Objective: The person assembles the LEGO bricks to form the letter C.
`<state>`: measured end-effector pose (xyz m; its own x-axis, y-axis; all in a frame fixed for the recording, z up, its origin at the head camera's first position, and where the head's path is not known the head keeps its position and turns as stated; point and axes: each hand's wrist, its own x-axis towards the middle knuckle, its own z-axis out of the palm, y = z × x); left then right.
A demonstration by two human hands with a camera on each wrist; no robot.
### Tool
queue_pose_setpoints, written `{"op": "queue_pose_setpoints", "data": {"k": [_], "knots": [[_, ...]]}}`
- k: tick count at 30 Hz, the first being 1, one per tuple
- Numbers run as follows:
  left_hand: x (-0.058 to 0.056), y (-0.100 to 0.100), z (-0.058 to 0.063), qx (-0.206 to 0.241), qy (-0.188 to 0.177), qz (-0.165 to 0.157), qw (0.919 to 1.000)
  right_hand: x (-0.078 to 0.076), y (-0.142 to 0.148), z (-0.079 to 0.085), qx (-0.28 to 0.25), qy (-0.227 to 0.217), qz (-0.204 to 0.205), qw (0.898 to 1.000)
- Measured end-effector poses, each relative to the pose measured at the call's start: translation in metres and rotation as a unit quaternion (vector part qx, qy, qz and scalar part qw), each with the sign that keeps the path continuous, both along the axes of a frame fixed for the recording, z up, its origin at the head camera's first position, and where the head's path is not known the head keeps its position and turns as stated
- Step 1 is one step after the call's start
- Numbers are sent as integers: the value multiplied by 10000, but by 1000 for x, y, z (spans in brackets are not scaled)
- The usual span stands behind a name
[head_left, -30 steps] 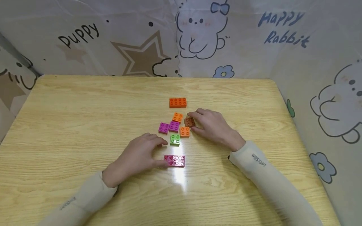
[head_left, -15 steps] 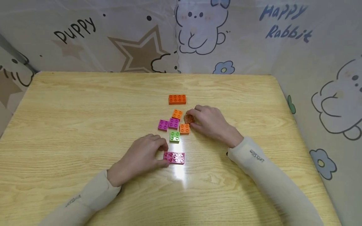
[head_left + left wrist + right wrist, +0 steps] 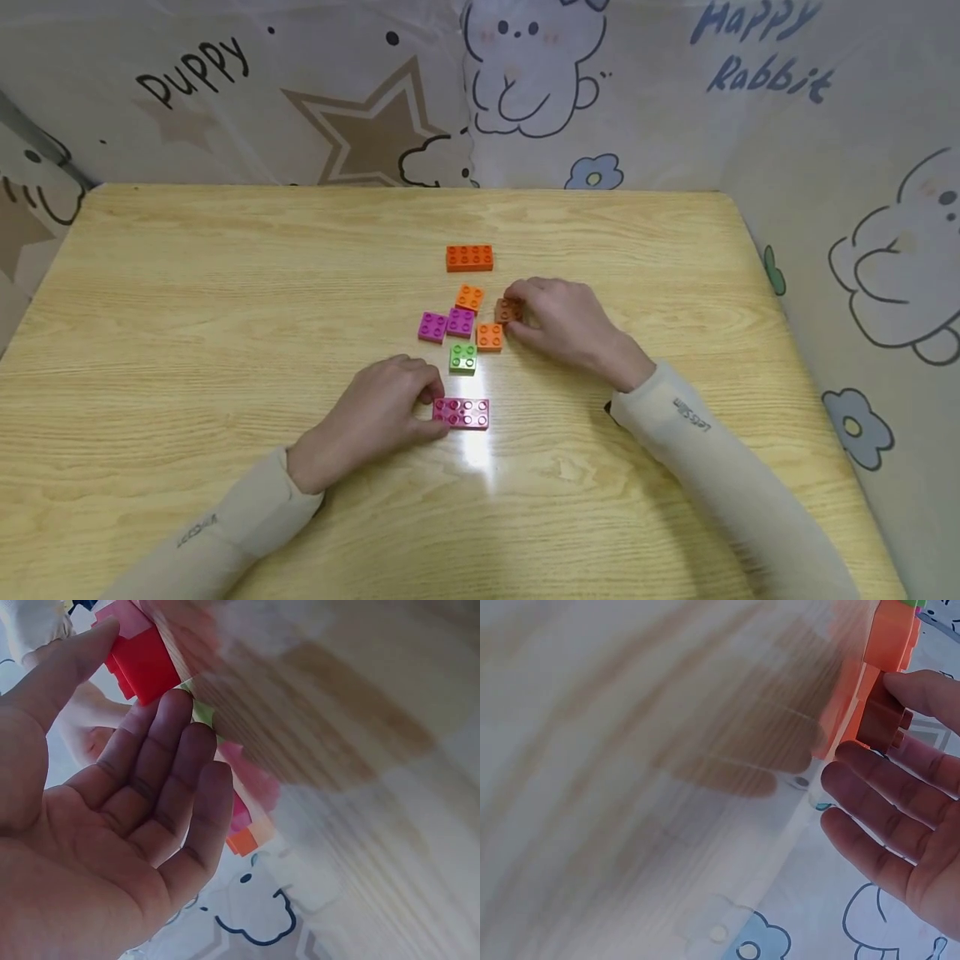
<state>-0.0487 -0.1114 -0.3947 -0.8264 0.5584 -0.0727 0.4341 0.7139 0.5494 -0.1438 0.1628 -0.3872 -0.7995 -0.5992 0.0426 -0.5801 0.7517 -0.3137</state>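
My left hand (image 3: 371,417) holds the left end of a long pink brick (image 3: 468,413) on the table, thumb on its near side and index finger at its far edge. In the left wrist view this brick (image 3: 148,664) lies between thumb and fingertips, its end face bright red. My right hand (image 3: 566,321) pinches a small brown brick (image 3: 505,311) between thumb and index finger; in the right wrist view the other fingers (image 3: 877,832) extend loosely beside the brown brick (image 3: 880,716). Close to it are a light orange brick (image 3: 489,337) and a green brick (image 3: 462,358).
Two purple bricks, one to the left (image 3: 432,327) and one nearer the middle (image 3: 461,322), lie by another light orange brick (image 3: 469,297). A long dark-orange brick (image 3: 469,258) lies farther back. Printed cloth walls (image 3: 660,125) border the wooden table (image 3: 225,292).
My left index finger and thumb have closed in on the pink brick's end. My right hand has gripped the brown brick and shifted it slightly right. The head view has tilted down a little.
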Motion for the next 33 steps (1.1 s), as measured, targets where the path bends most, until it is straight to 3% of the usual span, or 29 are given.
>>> {"op": "queue_pose_setpoints", "data": {"k": [8,16,22,33], "knots": [[0,2,-1,16,-17,3,10000,6,9,5,-313,-111,-131,9994],[-2,2,0,45,-161,37,9999,16,14,7,-1009,-639,-370,9922],[-3,2,0,65,-233,39,9997,25,15,5,-1388,-697,-241,9876],[-5,1,0,85,-220,2,9997,39,14,6,-1445,-718,-22,9869]]}}
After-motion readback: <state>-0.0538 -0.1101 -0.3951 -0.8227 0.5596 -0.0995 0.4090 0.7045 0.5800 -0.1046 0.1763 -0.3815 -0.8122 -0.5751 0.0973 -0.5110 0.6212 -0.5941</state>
